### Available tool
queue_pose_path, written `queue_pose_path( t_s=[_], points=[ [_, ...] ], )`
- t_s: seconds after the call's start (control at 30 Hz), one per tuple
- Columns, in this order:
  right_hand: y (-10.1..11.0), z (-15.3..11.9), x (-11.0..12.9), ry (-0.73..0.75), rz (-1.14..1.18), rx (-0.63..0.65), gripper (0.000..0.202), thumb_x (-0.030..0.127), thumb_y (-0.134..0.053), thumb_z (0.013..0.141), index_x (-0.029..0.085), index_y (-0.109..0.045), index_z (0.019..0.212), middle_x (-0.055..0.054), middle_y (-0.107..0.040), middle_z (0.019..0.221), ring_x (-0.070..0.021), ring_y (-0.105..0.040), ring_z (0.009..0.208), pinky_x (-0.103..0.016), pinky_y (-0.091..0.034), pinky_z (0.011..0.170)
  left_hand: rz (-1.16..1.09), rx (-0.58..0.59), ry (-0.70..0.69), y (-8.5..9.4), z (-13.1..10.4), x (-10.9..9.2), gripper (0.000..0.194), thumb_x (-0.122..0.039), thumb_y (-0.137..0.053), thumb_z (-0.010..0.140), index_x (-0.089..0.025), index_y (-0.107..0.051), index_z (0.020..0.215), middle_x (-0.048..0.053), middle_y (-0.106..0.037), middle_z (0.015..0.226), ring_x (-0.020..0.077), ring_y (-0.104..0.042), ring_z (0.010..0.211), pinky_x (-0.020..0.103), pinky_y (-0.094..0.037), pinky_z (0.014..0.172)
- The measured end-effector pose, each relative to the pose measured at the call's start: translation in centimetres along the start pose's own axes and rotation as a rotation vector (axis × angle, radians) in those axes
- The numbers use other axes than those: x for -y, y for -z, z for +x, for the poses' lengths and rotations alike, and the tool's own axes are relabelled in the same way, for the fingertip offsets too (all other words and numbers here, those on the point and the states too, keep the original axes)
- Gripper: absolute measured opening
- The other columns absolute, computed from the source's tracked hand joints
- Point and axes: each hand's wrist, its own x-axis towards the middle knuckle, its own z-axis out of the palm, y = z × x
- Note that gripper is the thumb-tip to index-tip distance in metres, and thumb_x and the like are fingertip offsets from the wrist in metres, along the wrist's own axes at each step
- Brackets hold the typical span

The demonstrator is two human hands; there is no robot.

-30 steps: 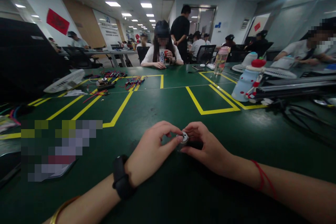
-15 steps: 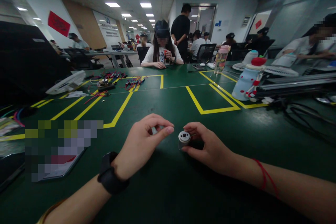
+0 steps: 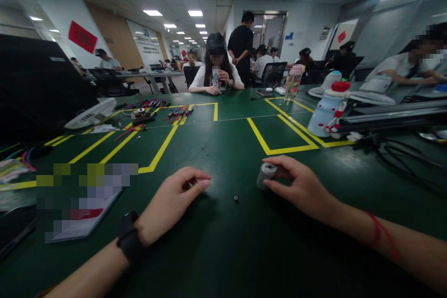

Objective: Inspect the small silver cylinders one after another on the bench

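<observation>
My right hand [image 3: 300, 184] grips a small silver metal cylinder [image 3: 267, 174] between thumb and fingers; holes show in its top face. On the green table [image 3: 223, 251], between my two hands, lies a tiny metal part [image 3: 236, 199]. My left hand [image 3: 178, 200], with a dark watch on its wrist, hovers to the left of that part. Its thumb and index fingertips are close together, and whether anything small is between them cannot be made out.
Wires [image 3: 179, 114] and a small motor-like device [image 3: 139, 114] lie at the back left. A phone-like flat object [image 3: 84, 223] is at the left. A blue bottle [image 3: 323, 114] and metal bars [image 3: 394, 116] stand or lie at the right. A person [image 3: 216, 70] sits opposite.
My right hand has moved right with the metal cylinder. My left hand has drawn back left. The tiny metal part now shows on the table between them.
</observation>
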Motion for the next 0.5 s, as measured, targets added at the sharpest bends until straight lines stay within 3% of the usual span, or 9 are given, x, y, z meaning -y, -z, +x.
queue_pose_path(
  t_s=[0.13, 0.23, 0.3, 0.4, 0.5],
  points=[
    [8.3, -2.3, -4.4, -0.276, -0.351, -0.287, 0.059, 0.052, -0.065, 0.074, 0.018, -0.057, 0.121, -0.012, -0.063, 0.107, -0.0191, -0.064, 0.082, -0.032, -0.054, 0.07, -0.061, -0.073, 0.203, 3.2, -2.5, 4.2, 0.033, -0.052, -0.056, 0.084, -0.026, -0.069, 0.097, 0.0, -0.07, 0.084, 0.0203, -0.064, 0.078, 0.031, -0.049, 0.072],
    [15.1, -5.1, -9.1, -0.491, -0.63, -0.422, 0.059, 0.054, -0.066, 0.071, 0.021, -0.058, 0.119, -0.015, -0.065, 0.099, -0.0205, -0.062, 0.074, -0.035, -0.05, 0.062, -0.238, -0.182, 0.3, 3.6, -3.6, 7.0, 0.036, -0.052, -0.059, 0.082, -0.022, -0.069, 0.097, 0.003, -0.069, 0.083, 0.0205, -0.063, 0.076, 0.031, -0.051, 0.067],
    [18.3, -6.9, -11.6, -0.611, -0.717, -0.454, 0.061, 0.059, -0.064, 0.071, 0.021, -0.058, 0.119, -0.018, -0.064, 0.093, -0.0225, -0.062, 0.072, -0.037, -0.047, 0.059, -0.381, -0.237, 0.318, 3.3, -3.7, 8.0, 0.034, -0.051, -0.06, 0.082, -0.021, -0.068, 0.097, 0.005, -0.069, 0.09, 0.0199, -0.063, 0.079, 0.03, -0.051, 0.068],
    [20.0, -8.2, -13.1, -0.625, -0.805, -0.459, 0.071, 0.067, -0.059, 0.071, 0.019, -0.054, 0.123, -0.023, -0.062, 0.101, -0.03, -0.062, 0.086, -0.042, -0.048, 0.065, -0.477, -0.233, 0.328, 2.8, -3.6, 8.4, 0.029, -0.048, -0.061, 0.083, -0.023, -0.067, 0.097, 0.004, -0.068, 0.095, 0.0183, -0.062, 0.082, 0.028, -0.051, 0.071],
    [16.9, -7.2, -11.0, -0.327, -1.031, -0.553, 0.085, 0.07, -0.058, 0.069, 0.015, -0.045, 0.132, -0.025, -0.049, 0.127, -0.0404, -0.045, 0.121, -0.053, -0.039, 0.095, -0.477, -0.217, 0.327, 2.7, -3.4, 8.4, 0.03, -0.049, -0.059, 0.085, -0.024, -0.066, 0.099, 0.003, -0.068, 0.097, 0.019, -0.061, 0.086, 0.029, -0.049, 0.073]
  ],
)
